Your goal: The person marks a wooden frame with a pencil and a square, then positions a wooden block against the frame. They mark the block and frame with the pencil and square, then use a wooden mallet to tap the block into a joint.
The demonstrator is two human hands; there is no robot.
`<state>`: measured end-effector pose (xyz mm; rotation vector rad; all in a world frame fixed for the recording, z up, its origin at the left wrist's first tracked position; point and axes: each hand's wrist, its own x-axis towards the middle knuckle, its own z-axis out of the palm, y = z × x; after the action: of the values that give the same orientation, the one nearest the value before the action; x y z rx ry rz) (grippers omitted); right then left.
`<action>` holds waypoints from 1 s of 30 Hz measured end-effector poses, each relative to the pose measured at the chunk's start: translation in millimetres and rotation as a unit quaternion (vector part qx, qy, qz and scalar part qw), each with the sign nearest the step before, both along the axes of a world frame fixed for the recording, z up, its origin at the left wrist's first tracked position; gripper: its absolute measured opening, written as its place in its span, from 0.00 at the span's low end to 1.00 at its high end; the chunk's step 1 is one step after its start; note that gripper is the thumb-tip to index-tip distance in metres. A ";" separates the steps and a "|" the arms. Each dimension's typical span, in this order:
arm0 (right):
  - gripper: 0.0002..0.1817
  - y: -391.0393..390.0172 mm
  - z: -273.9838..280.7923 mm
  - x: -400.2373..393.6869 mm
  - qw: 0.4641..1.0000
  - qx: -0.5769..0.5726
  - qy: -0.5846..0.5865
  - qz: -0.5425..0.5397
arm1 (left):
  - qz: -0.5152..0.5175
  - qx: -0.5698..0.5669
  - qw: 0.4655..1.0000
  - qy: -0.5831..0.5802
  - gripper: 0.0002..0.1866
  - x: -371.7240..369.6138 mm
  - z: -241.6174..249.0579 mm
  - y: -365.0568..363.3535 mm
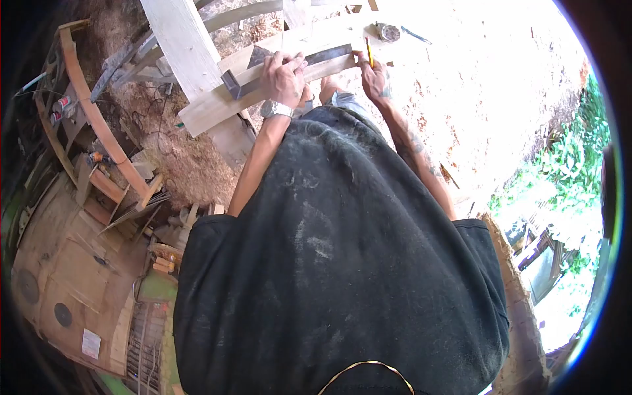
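A pale wooden board (210, 116) lies slanted in front of my body, with a dark metal square (329, 53) along it. My left hand (284, 80), with a watch at the wrist, presses down on the square and the board, fingers bent. The square's thicker end (231, 84) sticks out left of that hand. Near the board's right end, my right hand (374, 78) is closed round a yellow pencil (370, 52), which points upward. Its fingertips are beside the end of the square; whether they touch it is unclear.
A wide plank (181, 46) slopes down from the top left. Beyond my right hand lies a round can-like object (387, 31) on the bright ground. Curved wooden pieces (99, 118) and an orange tool (99, 158) are at the left. Sawdust covers the ground.
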<state>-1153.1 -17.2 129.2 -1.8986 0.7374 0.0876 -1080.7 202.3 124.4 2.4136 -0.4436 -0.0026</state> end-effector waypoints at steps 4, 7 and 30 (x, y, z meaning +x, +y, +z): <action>0.16 16.3 5.7 2.2 0.984 -0.155 -0.091 -0.003 | 0.000 0.010 1.000 0.001 0.11 0.2 1.2 -0.7; 0.15 31.9 12.6 7.0 0.979 -0.192 -0.050 0.051 | -0.001 0.007 1.000 -0.014 0.11 0.3 0.1 -0.3; 0.28 -7.3 1.7 27.7 0.988 -0.137 0.073 -0.025 | 0.008 -0.003 1.000 -0.007 0.10 -1.1 -4.8 1.0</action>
<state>-1125.4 -24.6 130.9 -2.1510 0.9340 0.0987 -1081.9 203.4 119.6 2.4129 -0.4303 0.0233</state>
